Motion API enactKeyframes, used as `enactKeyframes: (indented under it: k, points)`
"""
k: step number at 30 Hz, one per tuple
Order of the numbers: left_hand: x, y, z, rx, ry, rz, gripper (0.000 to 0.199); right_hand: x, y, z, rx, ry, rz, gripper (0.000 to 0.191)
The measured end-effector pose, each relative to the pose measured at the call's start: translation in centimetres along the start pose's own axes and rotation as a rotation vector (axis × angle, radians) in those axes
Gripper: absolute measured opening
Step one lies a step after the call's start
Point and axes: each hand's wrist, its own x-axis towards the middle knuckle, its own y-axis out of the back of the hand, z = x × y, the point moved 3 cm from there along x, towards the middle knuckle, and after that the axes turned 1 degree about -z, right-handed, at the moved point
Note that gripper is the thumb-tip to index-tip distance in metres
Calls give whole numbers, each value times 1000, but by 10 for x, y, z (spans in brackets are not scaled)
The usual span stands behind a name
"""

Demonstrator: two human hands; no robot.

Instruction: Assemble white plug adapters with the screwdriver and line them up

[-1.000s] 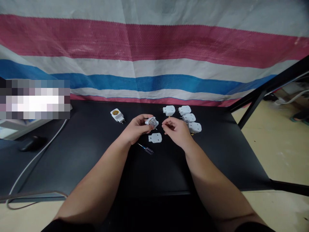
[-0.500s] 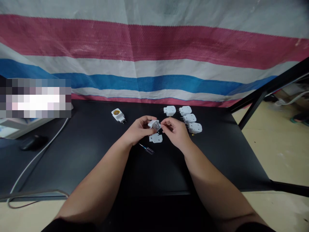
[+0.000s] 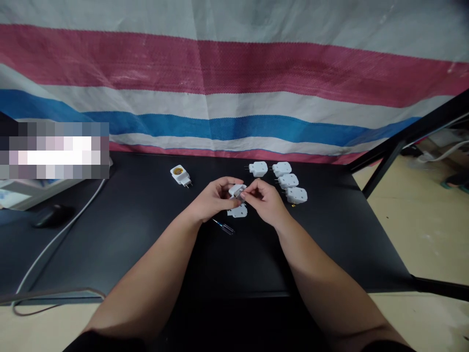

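Plug (image 3: 236,189) is pinched by left hand (image 3: 210,201); right hand (image 3: 266,201) pinches at it (what, I cannot tell); a slack left grip might drop it.

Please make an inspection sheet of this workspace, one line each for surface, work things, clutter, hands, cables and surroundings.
Surface: black table, visible parts look smooth.
Work things: open white plug in hand; loose white cover below it; screwdriver nearer the person; four white plugs at right; white plug with a round yellow area at left.
Clutter: small yellow bit by the nearest right-side plug; dark object, perhaps a mouse.
Hands: left hand holds the open plug; right hand has fingertips at it.
Cables: pale cable at left.
Surroundings: striped sheet behind, black frame at right.
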Motion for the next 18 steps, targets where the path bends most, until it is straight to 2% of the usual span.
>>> enactKeyframes:
  k: [4,10,15,18]
  points:
    - [-1,-1,3,-67,-1,-72,52,2,-4,6,226,-121,-45,36]
    - [-2,-3,5,-119,20,-137,51,0,-9,-1,453,-256,-109,49]
    - [-2,-3,6,-170,40,-128,49,-1,-12,-5,569,-313,-95,57]
    - [-2,1,7,-196,45,-79,49,-2,-13,-5,632,-352,-93,57]
